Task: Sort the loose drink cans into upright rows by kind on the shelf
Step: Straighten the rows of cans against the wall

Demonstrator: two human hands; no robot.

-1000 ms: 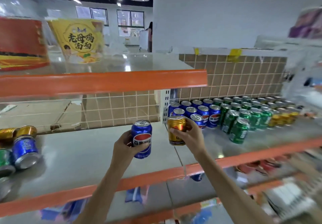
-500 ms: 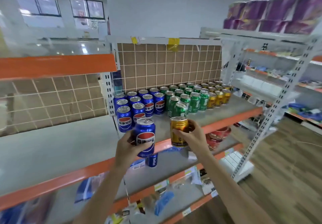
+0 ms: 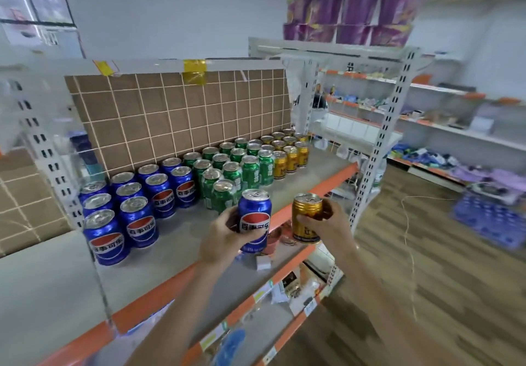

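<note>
Head view: grey shelf [image 3: 176,240] with orange front lip, brown tiled backboard [image 3: 176,115] behind, wood-pattern floor to its right. On the shelf stand upright rows: blue Pepsi cans [image 3: 136,209], green cans [image 3: 227,166], gold cans [image 3: 287,152]. Left hand [image 3: 225,237] grips a Pepsi can [image 3: 254,220], "百事可乐"; right hand [image 3: 324,223] grips a gold can [image 3: 306,217]; both upright over the lip.
</note>
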